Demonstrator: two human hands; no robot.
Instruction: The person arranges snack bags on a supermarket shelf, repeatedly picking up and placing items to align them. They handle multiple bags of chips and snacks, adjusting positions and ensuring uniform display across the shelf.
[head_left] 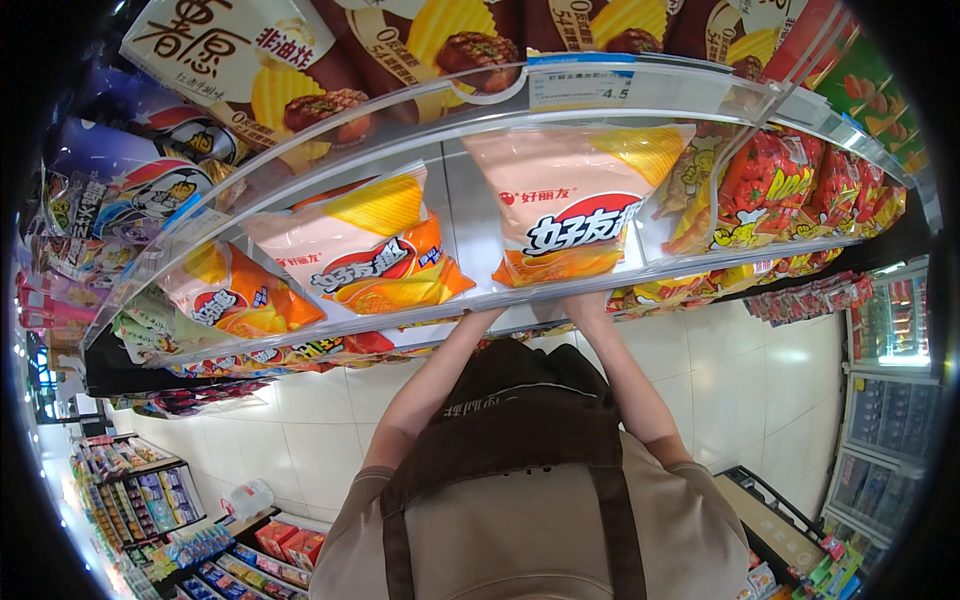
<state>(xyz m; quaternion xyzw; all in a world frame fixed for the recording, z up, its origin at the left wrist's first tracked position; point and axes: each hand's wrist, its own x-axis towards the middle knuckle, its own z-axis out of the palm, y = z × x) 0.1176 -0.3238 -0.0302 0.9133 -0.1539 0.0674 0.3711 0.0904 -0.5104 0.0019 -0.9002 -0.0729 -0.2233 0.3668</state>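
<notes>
Both my arms reach forward to the front of a snack shelf. My left hand [484, 319] goes in at the shelf's front edge, and only its wrist side shows. Just to the right, my right hand [588, 306] is beneath the same edge, its fingers also hidden. Directly above the right hand stands a pink and orange chip bag [575, 205] behind the clear front guard [470, 312]. Another bag of the same kind [365, 245] leans to the left, above my left hand. What either hand holds or touches cannot be seen.
Red and yellow snack bags [765, 190] fill the shelf's right side. A smaller orange bag [235, 290] stands at the left. Larger chip bags [430, 45] line the shelf above, with a price tag [580, 85] on its edge. Drink coolers [880, 410] stand at the right.
</notes>
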